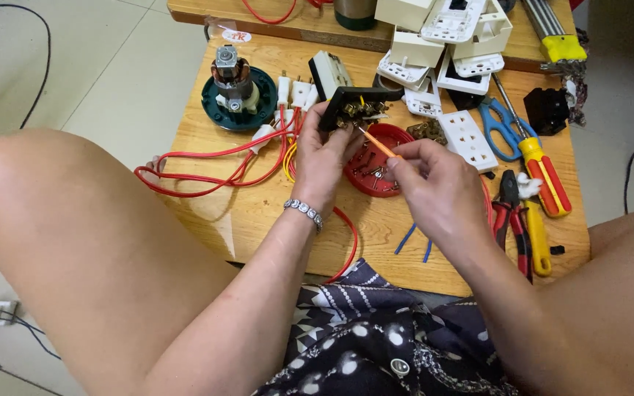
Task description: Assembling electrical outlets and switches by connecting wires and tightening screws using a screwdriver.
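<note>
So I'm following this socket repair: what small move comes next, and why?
Probably seat the screwdriver tip in a brass terminal and turn. The right hand aims its tip at the black socket part, gripped by the left hand, seemingly just short of contact.

home repair corner, informal elec. workshop. low wooden table (258, 213) on pale tiled floor (111, 66), person seated close, bare knees either side. at 12 o'clock, pile of white socket housings (445, 44); 10 o'clock, small motor on green base (238, 89) w/ red wires (207, 165); 3 o'clock, hand tools: screwdrivers (544, 172), pliers (511, 213), blue scissors (500, 128).
</note>
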